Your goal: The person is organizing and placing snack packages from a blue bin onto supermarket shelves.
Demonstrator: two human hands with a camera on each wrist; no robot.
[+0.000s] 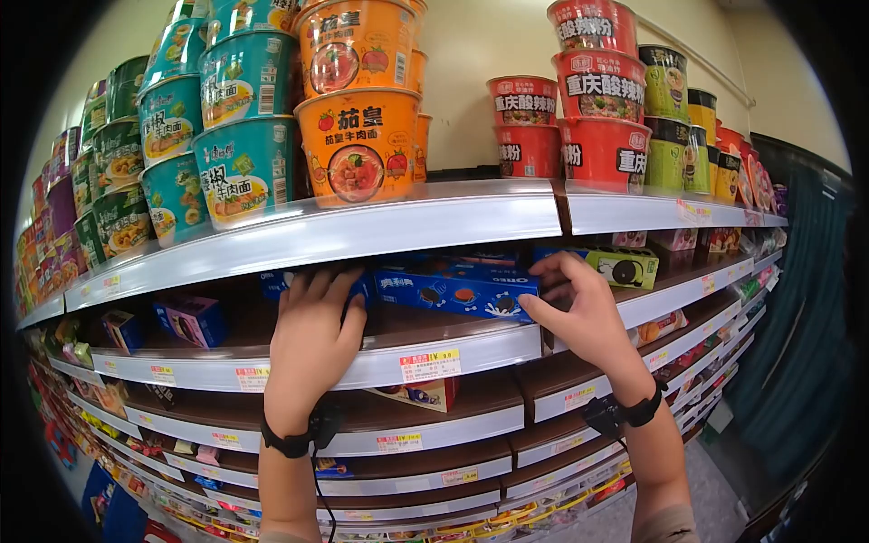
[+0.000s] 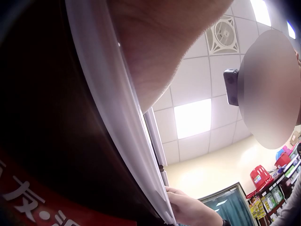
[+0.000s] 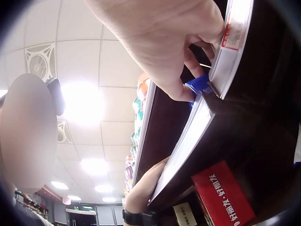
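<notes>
A long blue Oreo box lies on the second shelf, its printed front facing out. My right hand is at its right end, thumb on the front corner and fingers around behind. In the right wrist view that thumb presses on the blue box end at the shelf edge. My left hand reaches under the upper shelf, fingers extended over another blue box that they partly cover. In the left wrist view the shelf lip hides its fingertips.
Above, stacked noodle cups stand on the top shelf, whose lip overhangs both hands. A green Oreo box lies right of the right hand. Small boxes sit further left. A red box is on the shelf below.
</notes>
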